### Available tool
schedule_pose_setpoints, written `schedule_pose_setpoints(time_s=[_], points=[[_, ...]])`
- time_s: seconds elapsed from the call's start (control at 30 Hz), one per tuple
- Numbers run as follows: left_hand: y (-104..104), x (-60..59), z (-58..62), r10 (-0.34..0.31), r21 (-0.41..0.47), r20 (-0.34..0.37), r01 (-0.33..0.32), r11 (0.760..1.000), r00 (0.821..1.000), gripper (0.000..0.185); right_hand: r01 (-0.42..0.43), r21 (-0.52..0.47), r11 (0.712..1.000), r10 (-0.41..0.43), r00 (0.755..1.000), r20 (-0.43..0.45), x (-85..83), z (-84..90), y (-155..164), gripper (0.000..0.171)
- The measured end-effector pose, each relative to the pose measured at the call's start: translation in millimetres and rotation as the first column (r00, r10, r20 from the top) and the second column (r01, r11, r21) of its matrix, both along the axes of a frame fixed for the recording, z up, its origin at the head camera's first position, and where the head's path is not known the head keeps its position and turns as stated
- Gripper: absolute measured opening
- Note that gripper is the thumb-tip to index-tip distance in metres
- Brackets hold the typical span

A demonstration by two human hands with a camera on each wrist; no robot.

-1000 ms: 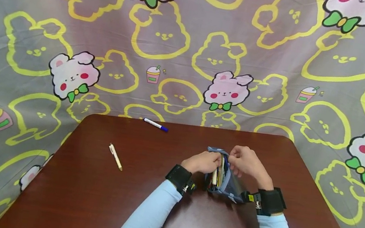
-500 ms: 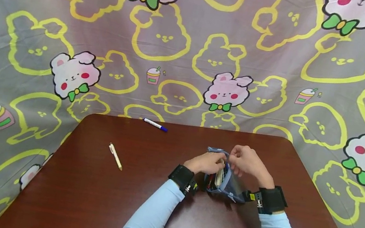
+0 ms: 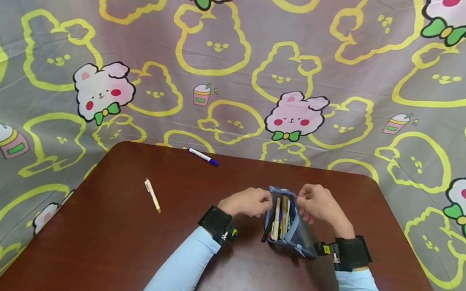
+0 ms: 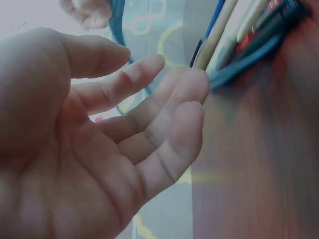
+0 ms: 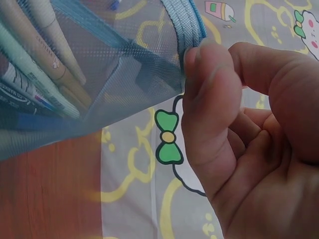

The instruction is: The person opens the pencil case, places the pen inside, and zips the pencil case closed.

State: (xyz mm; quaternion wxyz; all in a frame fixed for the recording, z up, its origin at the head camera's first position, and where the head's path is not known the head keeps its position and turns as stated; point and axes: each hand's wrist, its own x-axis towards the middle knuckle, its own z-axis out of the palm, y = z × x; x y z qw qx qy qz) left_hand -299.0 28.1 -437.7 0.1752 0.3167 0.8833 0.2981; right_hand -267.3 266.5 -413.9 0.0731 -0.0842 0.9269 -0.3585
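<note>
A cartoon-bear cloth [image 3: 247,56] fills the upper half of the head view and hangs behind a dark brown counter [image 3: 114,259] that takes the lower half. Just right of the counter's centre stands a blue mesh pencil pouch [image 3: 289,225], its mouth open upward and packed with pens [image 3: 280,216].

The right hand [image 3: 319,207] is at the pouch's right rim; in the right wrist view its thumb and forefinger [image 5: 209,84] pinch the bound edge [image 5: 184,25], so that grip is grasping the pouch. The left hand [image 3: 249,203] sits just beside the left rim; the left wrist view shows its fingers [image 4: 164,124] loose and nearly straight, holding nothing, so that grip is released.

The pouch looks light and soft: the mesh should sag and fold wherever it is unsupported, and the stiff pens may slide out if it tips. The stitched rim seems the firmest place to take hold.

Left of centre lies a cream pen [image 3: 152,195], and at the counter's far edge a white marker with a blue cap [image 3: 203,156].
</note>
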Motion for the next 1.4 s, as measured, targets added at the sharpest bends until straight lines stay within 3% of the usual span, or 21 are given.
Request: schedule_pose_setpoints(time_s=[0.2, 0.43, 0.7, 1.0, 1.13, 1.4], points=[[-31, -1.2, 12.3, 0.065, -0.020, -0.072, -0.067, 0.998, 0.995, 0.026, -0.009, -0.001, 1.000, 0.009, 1.000, -0.018, -0.4, 1.1, 3, 0.008], [-76, -0.8, 24.4, 0.162, -0.053, -0.098, -0.168, 0.984, 0.982, 0.018, -0.024, -0.010, 1.000, 0.024, 1.000, -0.002, 0.1, 0.8, 3, 0.008], [-109, -3.0, 33.5, 0.264, -0.059, -0.171, -0.277, 0.959, 0.949, 0.024, -0.025, -0.007, 1.000, 0.025, 1.000, -0.013, -0.2, -0.6, 1, 0.007], [-135, -0.2, 32.1, 0.356, -0.118, -0.206, -0.384, 0.916, 0.912, 0.026, -0.033, 0.010, 0.999, 0.033, 0.999, -0.016, 1.6, -3.5, -1, 0.008], [-148, 0.8, 32.6, 0.415, -0.133, -0.187, -0.442, 0.887, 0.890, 0.025, -0.030, 0.014, 0.999, 0.030, 0.999, -0.016, 2.2, -1.7, -1, 0.008], [-186, 7.0, 30.5, 0.555, -0.206, -0.195, -0.587, 0.783, 0.809, 0.023, -0.037, 0.010, 0.999, 0.037, 0.999, -0.021, 4.6, 0.6, -1, 0.007]])
